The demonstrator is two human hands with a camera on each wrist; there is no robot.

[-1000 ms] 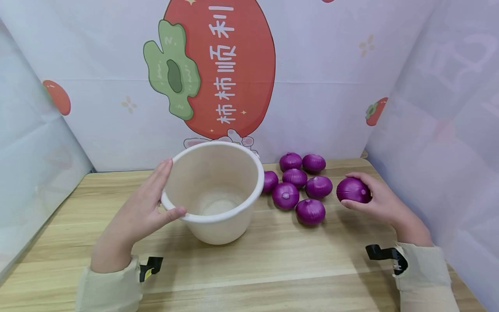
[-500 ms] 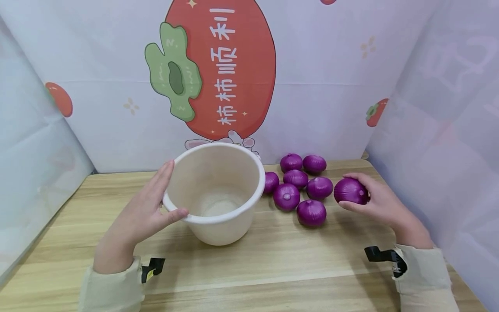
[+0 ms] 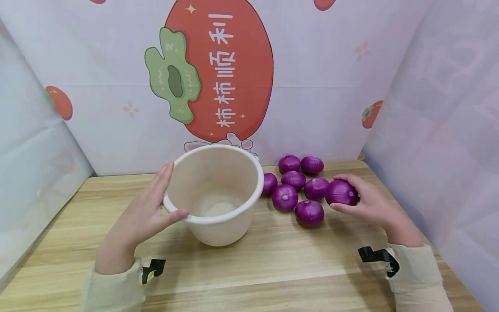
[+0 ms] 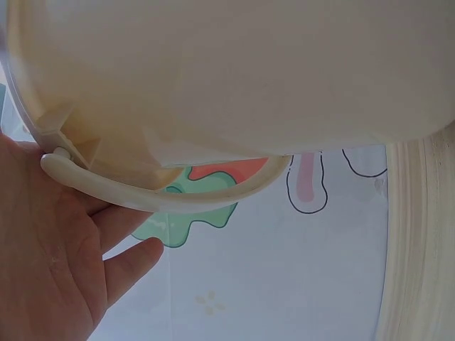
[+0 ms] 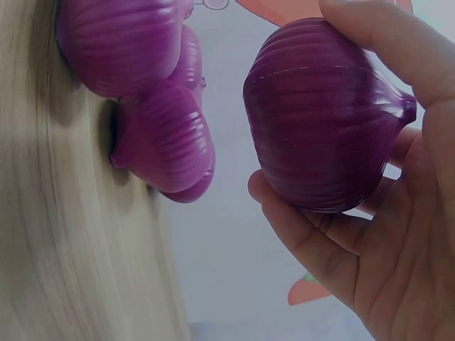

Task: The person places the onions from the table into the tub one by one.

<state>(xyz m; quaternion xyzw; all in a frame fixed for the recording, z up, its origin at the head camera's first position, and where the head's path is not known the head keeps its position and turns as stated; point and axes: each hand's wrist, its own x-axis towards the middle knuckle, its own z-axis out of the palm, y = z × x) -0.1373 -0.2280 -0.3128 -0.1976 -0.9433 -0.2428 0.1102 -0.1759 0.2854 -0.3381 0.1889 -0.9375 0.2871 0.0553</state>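
A white plastic bucket [image 3: 220, 229] stands on the table, its inside bare and its mouth tipped toward the head camera. At its left side my left hand [image 3: 142, 212] holds the rim, thumb on the near edge and fingers along the far left. The left wrist view shows the bucket's curved handle [image 4: 142, 199] hanging beside those fingers. My right hand [image 3: 368, 201] grips a purple onion [image 3: 341, 193] between thumb and fingers. In the right wrist view this onion [image 5: 320, 121] is held up, apart from the loose onions [image 5: 167, 135].
Several more purple onions [image 3: 285, 197] lie grouped on the wooden table [image 3: 273, 277], right of the bucket. Printed cloth [image 3: 312, 117] walls the back, and more cloth [image 3: 448, 151] rises along the right side.
My right hand has moved a little left with the onion, nearer the loose ones. The left hand and the bucket have stayed in place.
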